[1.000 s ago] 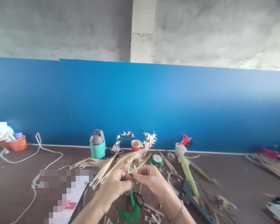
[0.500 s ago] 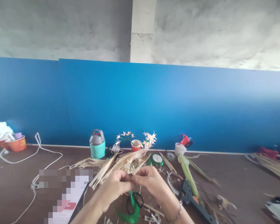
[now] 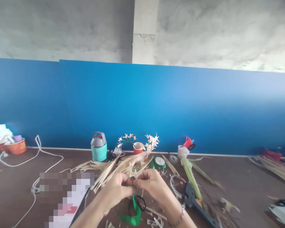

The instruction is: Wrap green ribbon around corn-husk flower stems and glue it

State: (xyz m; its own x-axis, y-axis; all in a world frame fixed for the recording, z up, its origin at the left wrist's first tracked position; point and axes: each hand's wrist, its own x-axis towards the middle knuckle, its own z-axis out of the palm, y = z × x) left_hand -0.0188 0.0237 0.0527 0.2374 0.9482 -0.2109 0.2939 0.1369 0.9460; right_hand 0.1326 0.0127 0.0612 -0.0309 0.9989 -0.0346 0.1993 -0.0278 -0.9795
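My left hand (image 3: 118,190) and my right hand (image 3: 152,183) meet in front of me, thumbs and fingers pinched together. A small pale flower (image 3: 133,172), apparently of dried husk, pokes up just beyond the fingertips, its base hidden between them. From the same spot a green ribbon (image 3: 133,219) hangs down and curls toward the table. Which fingers grip the flower and which the ribbon is hard to separate. Black-handled scissors (image 3: 141,202) lie under my hands, partly behind the ribbon.
Husk strips (image 3: 111,172) spread beyond my hands. Behind them are a red cup (image 3: 138,148) with flower sprays (image 3: 151,142), a teal container (image 3: 99,152) and a green ribbon roll (image 3: 159,161). A glue gun (image 3: 194,202) lies right; a white cable (image 3: 49,167) and pixelated sheet (image 3: 68,202) lie left.
Both hands stay almost in place, still pinched at the flower's base. The fingertips and ribbon shift only very slightly.
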